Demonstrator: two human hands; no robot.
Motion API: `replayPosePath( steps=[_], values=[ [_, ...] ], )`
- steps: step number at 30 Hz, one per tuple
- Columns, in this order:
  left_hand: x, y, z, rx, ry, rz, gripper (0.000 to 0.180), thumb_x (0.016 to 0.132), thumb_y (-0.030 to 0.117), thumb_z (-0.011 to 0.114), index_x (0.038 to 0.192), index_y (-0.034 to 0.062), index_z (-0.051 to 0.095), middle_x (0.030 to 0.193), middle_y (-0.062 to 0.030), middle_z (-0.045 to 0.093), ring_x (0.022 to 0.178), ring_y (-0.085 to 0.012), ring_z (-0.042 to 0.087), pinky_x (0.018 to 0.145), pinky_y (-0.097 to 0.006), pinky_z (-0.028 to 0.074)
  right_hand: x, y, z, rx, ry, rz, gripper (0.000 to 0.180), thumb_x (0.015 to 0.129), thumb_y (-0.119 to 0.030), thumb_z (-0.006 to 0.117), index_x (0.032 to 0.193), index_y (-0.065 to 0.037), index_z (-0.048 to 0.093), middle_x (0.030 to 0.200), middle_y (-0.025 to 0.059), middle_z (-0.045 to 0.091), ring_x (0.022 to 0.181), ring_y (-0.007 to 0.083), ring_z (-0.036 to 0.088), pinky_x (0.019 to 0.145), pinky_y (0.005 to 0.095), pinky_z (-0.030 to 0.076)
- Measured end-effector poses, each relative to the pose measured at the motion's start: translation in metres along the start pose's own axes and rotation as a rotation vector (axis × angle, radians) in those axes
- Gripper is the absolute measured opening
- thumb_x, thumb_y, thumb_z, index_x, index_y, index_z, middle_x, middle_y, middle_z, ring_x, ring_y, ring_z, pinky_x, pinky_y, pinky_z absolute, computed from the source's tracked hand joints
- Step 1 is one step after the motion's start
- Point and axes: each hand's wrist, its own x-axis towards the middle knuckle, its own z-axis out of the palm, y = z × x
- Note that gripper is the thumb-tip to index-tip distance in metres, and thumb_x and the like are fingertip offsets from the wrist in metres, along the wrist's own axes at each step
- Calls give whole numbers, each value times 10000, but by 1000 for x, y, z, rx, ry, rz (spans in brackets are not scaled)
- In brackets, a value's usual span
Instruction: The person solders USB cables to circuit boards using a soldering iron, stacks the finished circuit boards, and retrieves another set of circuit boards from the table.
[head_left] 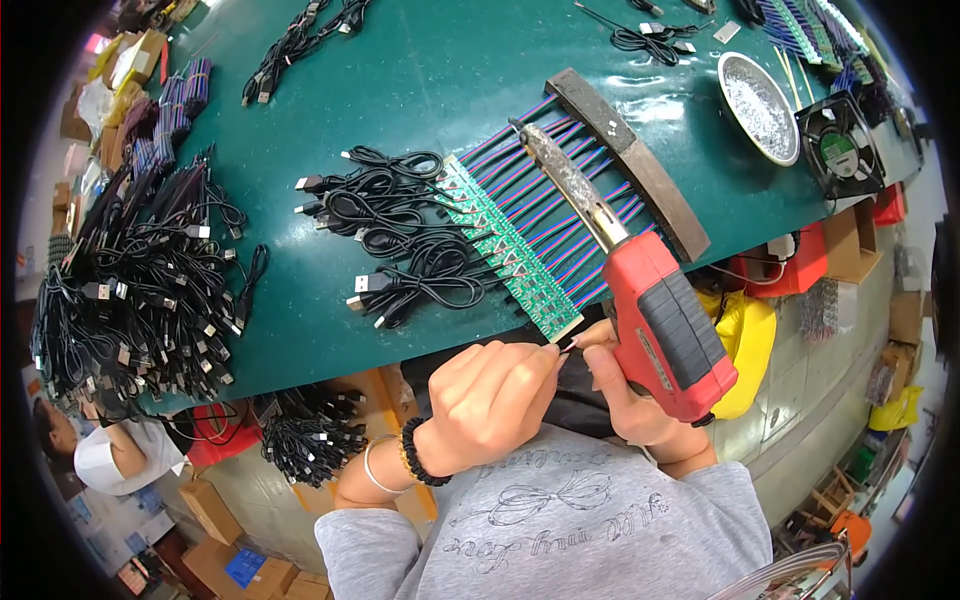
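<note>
My right hand [640, 400] grips a red soldering gun [655, 310] by its handle; the long crusted tip [560, 175] points away over the coloured ribbon wires [560, 200]. My left hand [490, 400], with a bead bracelet and a bangle on the wrist, pinches a thin black wire at the near end of a green strip of circuit boards [500, 245]. Black cables with plugs [400, 235] lie soldered along the strip's left side. A dark bar [630, 160] rests across the ribbon wires.
A big heap of black cables [130, 290] fills the left of the green table [400, 70]. A metal bowl of solder bits [757, 105] and a small fan [840, 150] stand at the right. Another person [110, 450] sits at lower left among cardboard boxes.
</note>
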Motion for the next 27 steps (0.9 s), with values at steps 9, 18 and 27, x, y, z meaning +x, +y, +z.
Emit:
replayPosePath(
  steps=[9,18,27],
  values=[
    [-2,3,3,-56,-27,-9,214,669,-34,720,847,-11,604,699,-75,611,521,-172,568,447,-276,398,2,1,0,11,42,-73,190,813,-5,641,997,-48,663,967,91,658,907,256,605,818,367,453],
    [-6,6,4,-359,-29,-247,188,726,-48,724,817,1,567,680,-94,622,533,-215,599,480,-286,457,8,-16,-5,394,-19,25,116,866,8,580,969,39,621,893,110,652,599,88,525,544,227,436],
    [-4,4,-1,-433,-75,-267,162,739,-40,725,818,-4,588,680,-97,624,517,-201,589,470,-277,449,5,-10,-8,344,-88,31,118,858,4,603,974,4,629,881,78,632,735,135,560,662,263,453]
  ],
)
